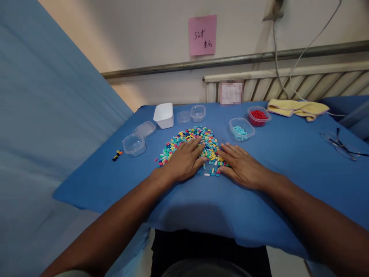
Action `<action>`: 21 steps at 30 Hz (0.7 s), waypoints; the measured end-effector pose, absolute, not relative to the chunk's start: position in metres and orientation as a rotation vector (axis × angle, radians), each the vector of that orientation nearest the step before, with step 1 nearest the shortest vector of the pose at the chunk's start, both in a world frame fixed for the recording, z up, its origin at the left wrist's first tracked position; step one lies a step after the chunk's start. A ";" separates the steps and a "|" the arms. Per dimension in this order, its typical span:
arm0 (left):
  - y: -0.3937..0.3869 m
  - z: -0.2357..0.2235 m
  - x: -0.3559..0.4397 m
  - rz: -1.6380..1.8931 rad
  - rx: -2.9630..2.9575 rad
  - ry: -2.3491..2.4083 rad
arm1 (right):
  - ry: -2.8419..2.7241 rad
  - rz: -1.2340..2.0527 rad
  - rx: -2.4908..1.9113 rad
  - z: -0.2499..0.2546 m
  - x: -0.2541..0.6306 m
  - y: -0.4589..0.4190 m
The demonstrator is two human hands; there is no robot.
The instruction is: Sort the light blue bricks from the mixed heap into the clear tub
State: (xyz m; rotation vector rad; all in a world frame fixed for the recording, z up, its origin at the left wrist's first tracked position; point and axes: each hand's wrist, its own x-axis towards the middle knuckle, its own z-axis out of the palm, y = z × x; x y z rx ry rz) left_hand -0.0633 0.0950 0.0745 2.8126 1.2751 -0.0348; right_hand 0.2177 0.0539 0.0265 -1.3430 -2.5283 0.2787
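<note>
Both hands palm-down on a mixed brick pile [203, 132], mid-table.

Nearest: blue tablecloth [196, 204], then a few loose bricks [212, 170] between the hands. Left hand [184, 159] lies over the pile's left-front part, fingers slightly spread; right hand [243, 166] at its right edge, fingers extended, thumb out. No grip on either. Further out: small black-yellow-orange piece [117, 155] and clear tub [134, 144] on the left, glasses [340, 146] far right. Behind the pile: tub of light-blue bricks [241, 130], white tub [164, 116], tub of red bricks [258, 116], yellow cloth [298, 109]. Pink note [202, 35] on wall.
</note>
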 end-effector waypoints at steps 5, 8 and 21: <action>0.077 0.062 -0.052 -0.003 2.826 1.133 | -2.645 0.289 -1.133 0.031 0.211 0.044; 0.086 0.059 -0.058 -0.006 2.830 1.243 | -2.678 0.241 -1.112 0.029 0.213 0.044; 0.056 0.054 -0.039 0.065 2.815 1.138 | -2.659 0.201 -1.200 0.028 0.218 0.048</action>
